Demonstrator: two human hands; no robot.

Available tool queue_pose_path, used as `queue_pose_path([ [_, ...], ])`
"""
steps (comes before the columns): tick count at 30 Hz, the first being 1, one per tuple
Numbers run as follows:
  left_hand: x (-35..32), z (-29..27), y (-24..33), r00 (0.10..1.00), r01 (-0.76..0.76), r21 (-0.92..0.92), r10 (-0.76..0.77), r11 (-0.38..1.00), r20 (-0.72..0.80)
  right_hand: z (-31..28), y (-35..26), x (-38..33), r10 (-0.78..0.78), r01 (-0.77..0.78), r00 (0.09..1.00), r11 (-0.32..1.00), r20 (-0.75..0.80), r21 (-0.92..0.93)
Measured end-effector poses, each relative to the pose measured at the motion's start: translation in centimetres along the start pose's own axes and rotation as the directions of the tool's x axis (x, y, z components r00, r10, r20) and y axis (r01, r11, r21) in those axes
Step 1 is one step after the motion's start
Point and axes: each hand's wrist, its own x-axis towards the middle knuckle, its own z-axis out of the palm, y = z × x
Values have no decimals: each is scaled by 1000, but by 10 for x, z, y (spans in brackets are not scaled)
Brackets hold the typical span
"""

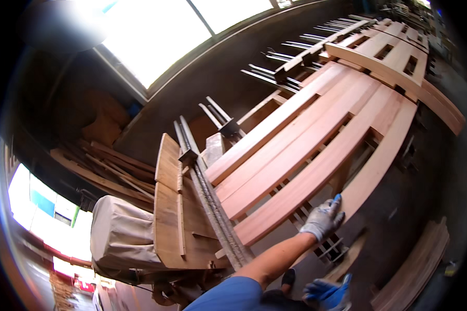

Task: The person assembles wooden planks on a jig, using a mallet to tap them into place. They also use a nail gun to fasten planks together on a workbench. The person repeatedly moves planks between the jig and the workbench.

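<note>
**Q:** What's your hand doing on that board?

**Me:** My left hand (323, 220), in a grey work glove, lies flat with the fingers together on the near end of a long reddish board (316, 173). It's pressing, not pinching. That board sits in a row of the same planks laid side by side across a clamp rack (342, 52), just beside the outermost one. My right hand (327, 293) hangs low in a blue glove; I think it's loosely curled and empty, but the picture is too blurry there to tell.

**Q:** Which way does it run?

**Me:** Long axis goes straight away from me, near end at my glove, far end pointing at the pallet-like frames (394, 49) at the back. It lies flat, face up.

**Q:** What could go wrong?

**Me:** Pushing off-centre could skew it against its neighbour, or slide it off the rack's edge onto the floor. My fingers sit near the seam, so a pinch is possible too. The steel bar clamps (213, 207) leaning to my left could get knocked.
</note>
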Motion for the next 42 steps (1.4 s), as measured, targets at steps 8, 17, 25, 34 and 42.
queue_pose_path([
  [8, 1, 5, 2, 1000, 21, 6, -22, 1000, 12, -79, 24, 16, 73, 272, 605, 917, -793, 292],
  [17, 0, 8, -4, 1000, 20, 16, -19, 1000, -20, 23, -183, 77, -689, 341, 625, 663, -367, -666],
  [25, 11, -13, 16, 969, 138, 31, -141, 990, 205, -67, 56, -9, 99, 52, 876, 954, -473, 296],
  [34, 0, 6, -5, 999, 50, 15, -50, 999, 19, -33, -182, 68, -683, 433, 520, 729, -513, -530],
  [42, 13, -30, 31, 970, 110, 14, -111, 994, 214, -52, 40, -5, 136, 12, 887, 949, -441, 317],
])
